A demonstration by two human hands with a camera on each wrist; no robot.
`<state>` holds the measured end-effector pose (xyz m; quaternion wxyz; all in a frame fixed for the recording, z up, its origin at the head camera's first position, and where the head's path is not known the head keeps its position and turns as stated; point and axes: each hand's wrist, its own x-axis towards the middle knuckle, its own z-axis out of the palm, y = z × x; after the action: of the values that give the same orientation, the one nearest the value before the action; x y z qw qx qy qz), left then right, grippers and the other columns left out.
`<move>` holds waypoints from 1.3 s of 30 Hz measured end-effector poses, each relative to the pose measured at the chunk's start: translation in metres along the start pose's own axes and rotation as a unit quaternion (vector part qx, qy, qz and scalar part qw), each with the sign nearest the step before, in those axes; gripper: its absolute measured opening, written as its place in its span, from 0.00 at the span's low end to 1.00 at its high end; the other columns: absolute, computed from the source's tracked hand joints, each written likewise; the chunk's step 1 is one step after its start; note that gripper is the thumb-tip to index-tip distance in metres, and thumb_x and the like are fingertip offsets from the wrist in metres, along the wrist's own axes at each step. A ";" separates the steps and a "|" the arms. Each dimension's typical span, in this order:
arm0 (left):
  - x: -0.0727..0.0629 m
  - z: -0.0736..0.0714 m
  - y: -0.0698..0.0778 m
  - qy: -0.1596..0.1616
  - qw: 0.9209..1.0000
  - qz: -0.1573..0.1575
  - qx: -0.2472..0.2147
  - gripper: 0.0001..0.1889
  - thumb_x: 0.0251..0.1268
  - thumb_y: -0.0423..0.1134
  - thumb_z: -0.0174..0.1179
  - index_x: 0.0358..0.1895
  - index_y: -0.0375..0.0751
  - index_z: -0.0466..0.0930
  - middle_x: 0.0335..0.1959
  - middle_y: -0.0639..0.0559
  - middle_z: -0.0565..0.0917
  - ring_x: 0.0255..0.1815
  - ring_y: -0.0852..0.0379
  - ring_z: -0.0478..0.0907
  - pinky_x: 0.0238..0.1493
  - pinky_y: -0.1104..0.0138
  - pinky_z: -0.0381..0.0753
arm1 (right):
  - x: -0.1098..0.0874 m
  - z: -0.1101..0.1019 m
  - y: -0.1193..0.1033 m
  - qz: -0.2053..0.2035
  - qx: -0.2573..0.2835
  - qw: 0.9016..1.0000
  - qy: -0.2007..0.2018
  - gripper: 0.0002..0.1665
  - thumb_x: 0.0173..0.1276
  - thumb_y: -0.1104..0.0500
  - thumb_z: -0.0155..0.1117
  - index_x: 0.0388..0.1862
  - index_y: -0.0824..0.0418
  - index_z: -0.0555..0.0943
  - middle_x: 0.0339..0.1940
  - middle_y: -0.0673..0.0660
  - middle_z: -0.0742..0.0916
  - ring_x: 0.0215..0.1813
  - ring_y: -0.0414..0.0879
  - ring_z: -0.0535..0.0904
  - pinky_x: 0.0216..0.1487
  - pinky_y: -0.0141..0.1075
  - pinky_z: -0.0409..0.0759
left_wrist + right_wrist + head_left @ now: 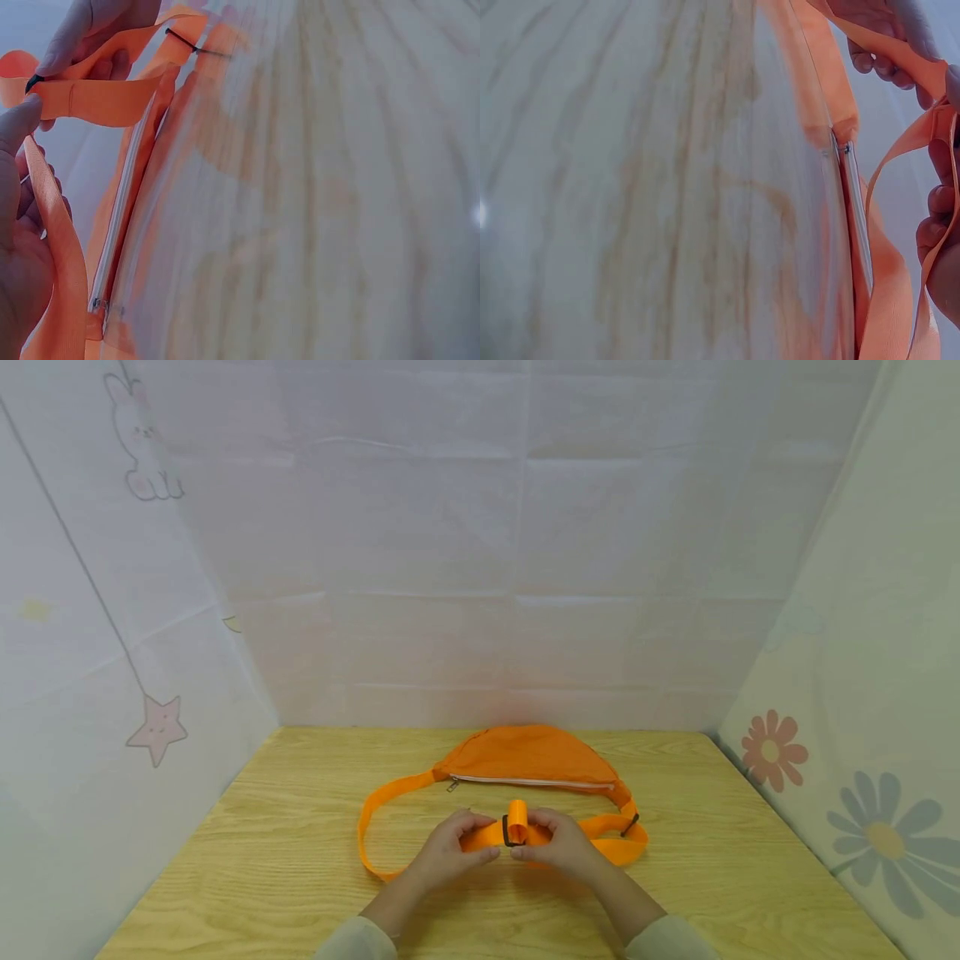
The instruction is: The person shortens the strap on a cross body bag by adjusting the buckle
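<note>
An orange waist bag (536, 752) lies on the table, its pale zipper (525, 782) facing me. Its orange strap (372, 810) runs out from both ends toward my hands. My left hand (448, 850) pinches the strap left of a black slider buckle (506, 832). Just right of the buckle, my right hand (564, 842) grips the strap between thumb and fingers. A short strap loop (517, 812) stands up through the buckle between both hands. In the left wrist view, the left thumb lies close to the buckle (33, 82).
A second black strap piece (631, 824) sits near the bag's right end, beside a folded length of strap (622, 850). The wooden table (285, 860) is bounded by a pale back sheet (480, 568) and printed side sheets (840, 693).
</note>
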<state>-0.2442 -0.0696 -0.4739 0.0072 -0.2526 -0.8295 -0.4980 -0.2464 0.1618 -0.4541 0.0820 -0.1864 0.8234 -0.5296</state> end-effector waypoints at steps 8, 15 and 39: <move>0.000 0.000 0.003 0.002 1.000 0.004 0.002 0.20 0.60 0.47 0.69 0.53 0.42 0.82 0.49 0.52 0.82 0.47 0.62 0.76 0.52 0.71 0.76 | 0.002 0.001 0.004 -0.013 -0.019 1.000 -0.008 0.31 0.57 0.50 0.76 0.56 0.64 0.81 0.52 0.59 0.83 0.48 0.46 0.78 0.46 0.29 0.78; 0.002 0.002 0.004 -0.002 1.000 0.021 -0.002 0.21 0.56 0.45 0.72 0.52 0.42 0.84 0.46 0.52 0.83 0.45 0.64 0.75 0.49 0.73 0.76 | 0.001 0.002 0.003 -0.019 -0.046 0.999 -0.007 0.28 0.56 0.49 0.77 0.51 0.61 0.83 0.49 0.56 0.84 0.47 0.45 0.76 0.48 0.31 0.76; 0.001 -0.002 0.010 -0.019 0.999 -0.009 -0.025 0.15 0.67 0.35 0.59 0.55 0.36 0.78 0.38 0.47 0.81 0.31 0.65 0.72 0.33 0.73 0.75 | 0.003 0.002 0.003 -0.006 -0.039 0.999 -0.012 0.35 0.56 0.50 0.77 0.59 0.64 0.80 0.56 0.60 0.83 0.54 0.49 0.79 0.50 0.32 0.79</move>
<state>-0.2416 -0.0672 -0.4644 -0.0196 -0.2548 -0.8193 -0.5133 -0.2494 0.1602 -0.4576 0.0815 -0.2011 0.8412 -0.4953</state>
